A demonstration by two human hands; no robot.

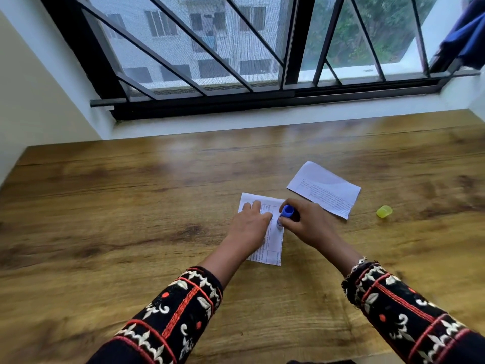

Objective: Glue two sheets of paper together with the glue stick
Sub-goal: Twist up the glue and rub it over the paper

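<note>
Right hand point(305, 223): fingers curled closed around a blue glue stick point(285, 214), stick tilted, lower end down on the right edge of the near sheet of paper point(273, 237). The end touching the paper is partly hidden by the fingers and blurred.

Left hand point(249, 223): not gripping anything; palm down, fingers spread flat on the upper left part of the same sheet, pinning it to the wooden table point(131, 206).

Count: two sheets of paper. Near one lies under both hands, printed table lines showing. Second sheet point(324, 189) lies apart, farther back and to the right, printed text along its near side, untouched. One glue stick. One small yellow-green cap point(384, 211) on the table, right of the second sheet, well apart from the hands.

Both forearms wear dark embroidered sleeves point(178, 311). A barred window point(199, 48) runs along the table's far edge.
</note>
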